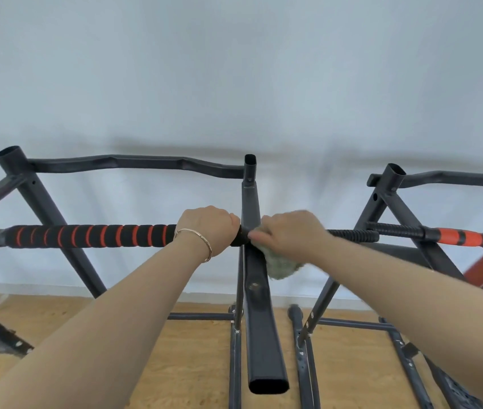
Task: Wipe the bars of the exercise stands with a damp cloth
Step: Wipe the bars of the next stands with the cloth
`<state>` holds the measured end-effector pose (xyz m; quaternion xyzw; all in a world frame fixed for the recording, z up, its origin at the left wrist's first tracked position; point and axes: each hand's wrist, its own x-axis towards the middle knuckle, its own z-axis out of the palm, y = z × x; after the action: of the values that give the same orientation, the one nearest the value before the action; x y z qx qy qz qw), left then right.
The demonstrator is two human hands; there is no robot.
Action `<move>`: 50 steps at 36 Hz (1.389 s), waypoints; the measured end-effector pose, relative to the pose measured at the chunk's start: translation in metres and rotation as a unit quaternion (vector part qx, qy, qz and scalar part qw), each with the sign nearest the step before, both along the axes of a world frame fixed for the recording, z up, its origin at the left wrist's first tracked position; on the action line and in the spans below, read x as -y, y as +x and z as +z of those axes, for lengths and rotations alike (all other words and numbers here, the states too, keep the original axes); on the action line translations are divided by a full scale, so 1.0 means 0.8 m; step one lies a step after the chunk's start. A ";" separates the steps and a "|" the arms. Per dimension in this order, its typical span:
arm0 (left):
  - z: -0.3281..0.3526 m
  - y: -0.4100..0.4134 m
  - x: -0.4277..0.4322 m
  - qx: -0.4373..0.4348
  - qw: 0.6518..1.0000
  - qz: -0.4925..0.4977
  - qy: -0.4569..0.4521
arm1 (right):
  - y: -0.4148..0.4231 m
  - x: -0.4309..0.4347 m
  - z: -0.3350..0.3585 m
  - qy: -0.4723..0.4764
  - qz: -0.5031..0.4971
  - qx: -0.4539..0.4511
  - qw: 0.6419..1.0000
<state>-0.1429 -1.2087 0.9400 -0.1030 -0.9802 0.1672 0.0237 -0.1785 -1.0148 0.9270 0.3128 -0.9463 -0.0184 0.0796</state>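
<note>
My left hand [207,228] was wrapped tight round the bar [92,236], at the right end of its black-and-orange padding, with a bracelet [201,242] on the wrist. Just right of it, my right hand [290,234] held the cloth [281,267] bunched under curled fingers. It pressed the cloth onto the bar where the bar crosses the upright [250,199]; the hand was a little blurred. The greenish cloth hung below that hand, against the flat black arm [263,335] that ran toward me. A second stand [393,187] stood just to the right, carrying a second bar [452,237]. Both stands stood on a wooden floor [175,355] by a white wall [234,69].
</note>
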 end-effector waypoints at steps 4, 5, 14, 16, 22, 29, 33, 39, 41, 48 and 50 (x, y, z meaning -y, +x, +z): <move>0.004 -0.005 0.000 0.025 1.000 0.001 0.015 | 0.008 -0.001 -0.040 -0.061 0.059 -0.185 0.979; 0.003 -0.005 0.000 0.023 1.000 0.001 0.017 | 0.005 0.001 -0.039 -0.055 0.054 -0.188 0.979; 0.001 0.000 -0.001 -0.016 1.000 0.001 0.011 | -0.003 0.023 0.018 -0.023 -0.038 0.138 0.989; -0.001 0.005 -0.001 -0.032 0.999 0.005 0.005 | -0.007 0.027 0.025 -0.038 -0.051 0.203 0.977; -0.006 0.017 -0.002 -0.060 0.998 0.011 -0.003 | -0.035 0.028 0.037 -0.070 -0.124 0.369 0.918; 0.000 0.010 -0.001 -0.026 0.999 0.024 0.026 | -0.004 0.013 0.009 0.023 -0.019 0.043 0.999; 0.010 0.006 -0.003 0.013 0.999 0.020 0.042 | 0.008 -0.032 -0.044 -0.025 0.060 -0.217 0.974; 0.008 0.005 -0.001 0.002 0.999 0.012 0.037 | 0.000 -0.002 -0.018 0.048 -0.036 -0.112 0.992; 0.006 0.005 -0.002 -0.007 0.999 0.009 0.031 | -0.007 0.002 0.002 0.015 -0.086 0.050 0.995; -0.005 0.017 0.001 -0.050 0.998 0.008 0.027 | -0.003 0.012 0.028 -0.158 -0.099 0.159 0.970; -0.003 0.013 0.004 -0.039 0.998 0.013 0.051 | 0.012 0.017 0.028 -0.282 -0.065 0.089 0.953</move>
<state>-0.1321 -1.2120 0.9373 -0.0827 -0.9870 0.1211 0.0654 -0.1688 -1.0280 0.9493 0.2155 -0.9346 0.2719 0.0783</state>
